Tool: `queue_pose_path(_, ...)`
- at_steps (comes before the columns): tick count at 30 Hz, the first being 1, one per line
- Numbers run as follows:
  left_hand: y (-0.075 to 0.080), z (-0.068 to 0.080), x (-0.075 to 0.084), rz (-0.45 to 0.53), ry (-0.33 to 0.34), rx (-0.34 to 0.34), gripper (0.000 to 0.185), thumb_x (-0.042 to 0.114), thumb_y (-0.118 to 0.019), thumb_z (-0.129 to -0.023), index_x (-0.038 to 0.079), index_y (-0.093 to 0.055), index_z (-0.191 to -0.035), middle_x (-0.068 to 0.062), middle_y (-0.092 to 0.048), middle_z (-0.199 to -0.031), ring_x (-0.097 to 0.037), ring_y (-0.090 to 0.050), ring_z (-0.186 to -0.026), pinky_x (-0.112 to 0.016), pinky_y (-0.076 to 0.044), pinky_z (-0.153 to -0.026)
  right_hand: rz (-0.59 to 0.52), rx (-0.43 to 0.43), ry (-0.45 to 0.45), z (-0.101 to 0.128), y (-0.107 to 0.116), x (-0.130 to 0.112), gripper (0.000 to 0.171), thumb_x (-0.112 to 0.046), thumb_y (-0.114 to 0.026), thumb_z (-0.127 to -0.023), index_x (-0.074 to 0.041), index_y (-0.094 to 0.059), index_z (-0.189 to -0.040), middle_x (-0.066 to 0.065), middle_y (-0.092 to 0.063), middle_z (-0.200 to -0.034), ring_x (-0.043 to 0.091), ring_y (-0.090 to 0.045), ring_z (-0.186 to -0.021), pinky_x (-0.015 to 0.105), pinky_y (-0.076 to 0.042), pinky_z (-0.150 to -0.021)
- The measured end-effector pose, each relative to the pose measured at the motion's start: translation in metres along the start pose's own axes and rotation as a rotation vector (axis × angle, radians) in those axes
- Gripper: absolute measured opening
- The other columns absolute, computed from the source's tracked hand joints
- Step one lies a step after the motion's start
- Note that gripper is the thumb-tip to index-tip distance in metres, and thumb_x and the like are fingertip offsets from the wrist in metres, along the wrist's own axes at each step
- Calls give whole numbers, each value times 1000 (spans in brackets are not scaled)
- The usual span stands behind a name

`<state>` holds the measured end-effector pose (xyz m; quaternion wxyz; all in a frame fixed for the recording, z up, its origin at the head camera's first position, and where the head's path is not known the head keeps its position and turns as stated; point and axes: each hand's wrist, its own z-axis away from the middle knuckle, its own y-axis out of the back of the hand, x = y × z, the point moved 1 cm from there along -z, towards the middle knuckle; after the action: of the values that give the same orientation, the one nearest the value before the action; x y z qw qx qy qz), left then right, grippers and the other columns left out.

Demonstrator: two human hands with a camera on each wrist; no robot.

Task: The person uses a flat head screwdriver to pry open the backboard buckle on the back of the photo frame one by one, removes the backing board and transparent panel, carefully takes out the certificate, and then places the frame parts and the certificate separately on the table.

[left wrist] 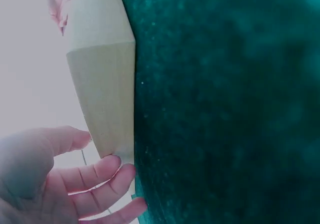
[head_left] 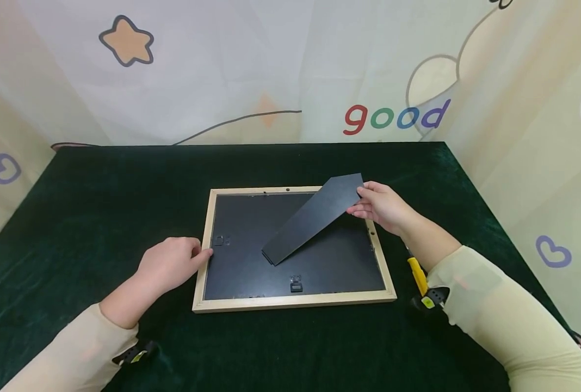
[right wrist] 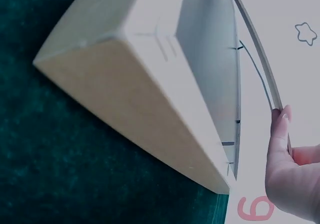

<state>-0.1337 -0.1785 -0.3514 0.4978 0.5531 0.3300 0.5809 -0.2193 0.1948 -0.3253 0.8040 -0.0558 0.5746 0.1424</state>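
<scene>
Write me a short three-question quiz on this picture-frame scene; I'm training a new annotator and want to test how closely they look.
1. True or false: the picture frame lies face down on the dark green cloth.
2. Which hand holds the free end of the black stand flap?
A. left hand
B. right hand
C. both
3. Fill in: the left hand touches the frame's ____ edge.

Key
1. True: the black backing board faces up.
2. B: the right hand pinches the raised tip of the flap.
3. Left: its fingertips rest against the wooden side.
</scene>
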Motion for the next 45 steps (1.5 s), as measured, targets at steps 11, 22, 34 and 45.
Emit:
queue_pose_path(11,4,-4,2,-15,-40,-64,23,25,-49,-84,11,-63,-73,-1,-43,-47,-15,-40,-41,-25,-31,-39,-33,3,-24,-1,2,-1,22,-20,-34,-92,-3,-34,-106,10,-54,-82,17,-60,-75,26,-46,-73)
queue_pose_path(22,5,-3,-8,148,-66,2,23,31,-50,-85,11,-61,-86,0,-50,-61,-14,-44,-51,-26,-37,-44,-86,3,-36,-1,4,0,18,-18,-35,-92,-5,-33,-103,9,-54,-78,16,-60,-74,25,-46,-72)
queue_pose_path(34,6,-4,-2,345,-78,-51,32,27,-51,-85,4,-57,-107,-8,-60,-96,-17,-56,-78,-32,-47,-67,-100,22,-12,-2,2,0,18,-18,-35,-92,-4,-34,-103,8,-54,-75,15,-60,-72,23,-46,-71)
queue_pose_path(45,3,-2,-12,682,15,-173,50,41,-48,-83,2,-47,-115,-10,-53,-102,-22,-50,-86,-34,-43,-71,-116,26,-6,-1,3,0,20,-17,-35,-92,-3,-34,-107,8,-56,-74,15,-60,-71,23,-46,-70)
